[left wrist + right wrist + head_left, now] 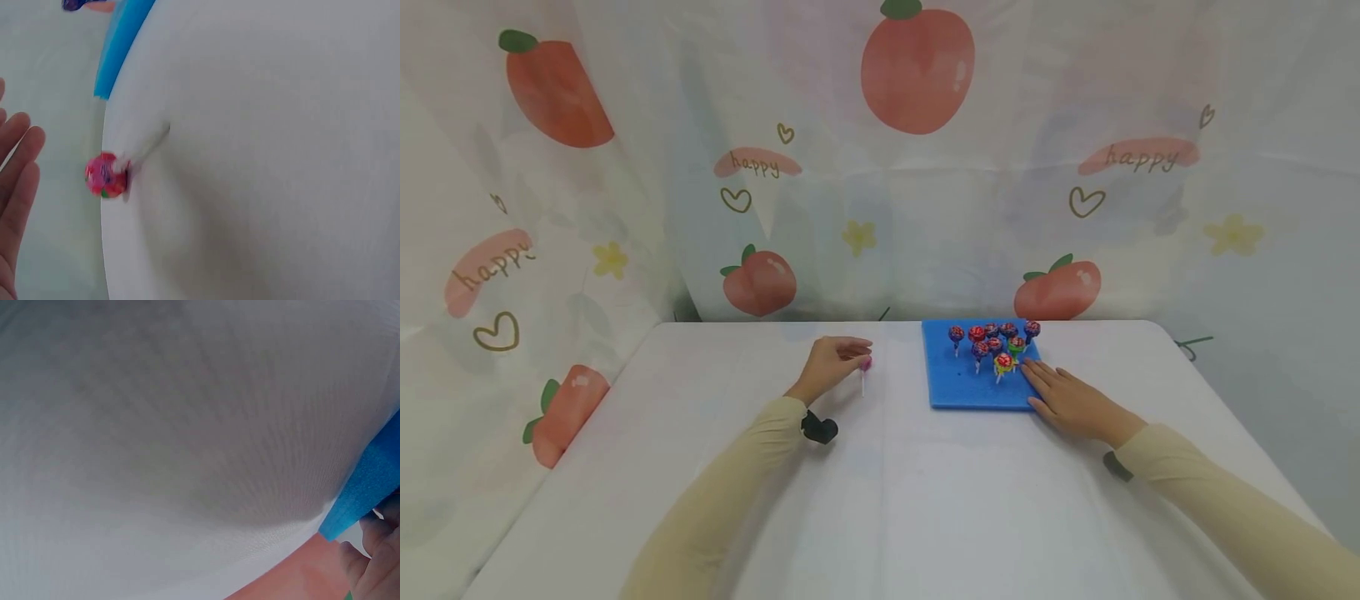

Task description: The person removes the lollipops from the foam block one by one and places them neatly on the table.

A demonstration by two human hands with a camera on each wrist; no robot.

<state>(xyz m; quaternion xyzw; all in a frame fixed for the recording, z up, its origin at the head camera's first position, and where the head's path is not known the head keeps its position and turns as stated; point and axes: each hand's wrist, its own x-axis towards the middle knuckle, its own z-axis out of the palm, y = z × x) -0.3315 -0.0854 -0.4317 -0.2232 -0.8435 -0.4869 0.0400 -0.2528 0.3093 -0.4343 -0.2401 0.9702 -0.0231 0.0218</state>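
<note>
The person's left arm, in a tan sleeve (715, 500), reaches forward. The left hand (826, 367) is over the white table (880, 500), and its fingers point to the right. They are mostly straight, and the hand has hold of nothing. A pink lollipop (866, 363) is on the table, just beside the thumb tip. In the left wrist view there is a gap between the fingers and the candy. Its white stick points back toward the person.

Farther to the right of the left hand is a flat blue board (958, 387). A bunch of lollipops (981, 349) stand up in it on their sticks. The yellow one (1003, 362) and the green one (1016, 343) are near the right hand's fingertips.

The right hand (1075, 404) comes in from the other side. Its fingers are stretched out and rest on the board's right edge, with nothing gripped.
</note>
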